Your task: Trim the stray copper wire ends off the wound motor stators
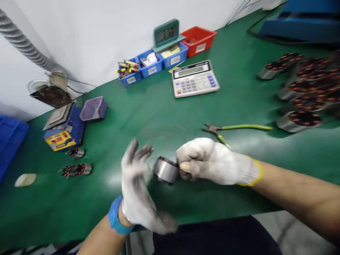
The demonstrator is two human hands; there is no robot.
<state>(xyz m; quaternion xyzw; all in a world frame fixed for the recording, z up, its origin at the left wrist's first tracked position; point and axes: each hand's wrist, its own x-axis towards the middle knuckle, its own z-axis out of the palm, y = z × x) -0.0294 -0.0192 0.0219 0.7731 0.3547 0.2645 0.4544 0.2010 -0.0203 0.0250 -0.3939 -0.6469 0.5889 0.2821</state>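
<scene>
With the metal cylinder as the hub of the clock and twelve pointing to the wall, the far left holds a blue crate (10, 141) past nine and a pale pad (26, 180) near nine. A blue-and-yellow device (63, 136) stands between nine and ten, with small wound parts (83, 169) at nine and a purple tray (93, 109) past ten. The gloved left hand (138, 191), blurred, is at nine, open with fingers spread beside the cylinder; whether it touches, I cannot tell. The metal cylinder (166, 170) sits tilted between the hands, gripped at its three-o'clock end by the curled fingers of the gloved right hand (209, 159). Blue bins (158, 67) stand between eleven and twelve, a digital clock (166, 33) at twelve, a calculator (196, 79) before one. Green-handled pliers (228, 127) lie near two; farther out at two cluster larger wound cylinders (292, 124).
</scene>
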